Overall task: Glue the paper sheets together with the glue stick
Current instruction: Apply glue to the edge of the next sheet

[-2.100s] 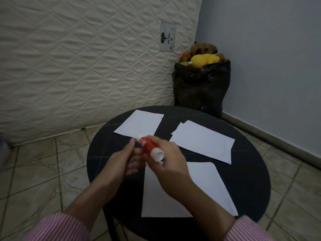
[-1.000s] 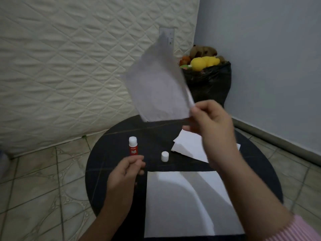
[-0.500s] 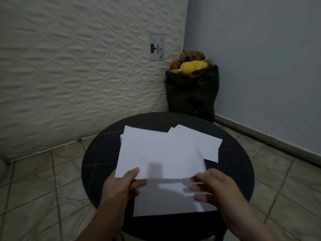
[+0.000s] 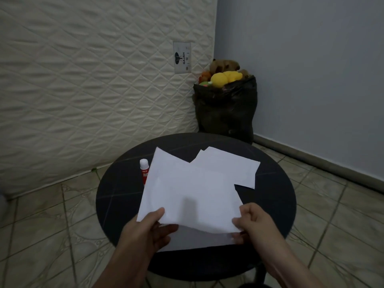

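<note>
Now both hands pinch sheet, near edge

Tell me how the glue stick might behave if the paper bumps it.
The glue stick stands upright on the table, tall and narrow, so it probably tips easily. Being round, it would likely roll. The held sheet partly covers it.

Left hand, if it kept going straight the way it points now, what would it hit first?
Probably the glue stick, standing uncapped beyond the left hand and the held sheet; depth is unclear.
</note>
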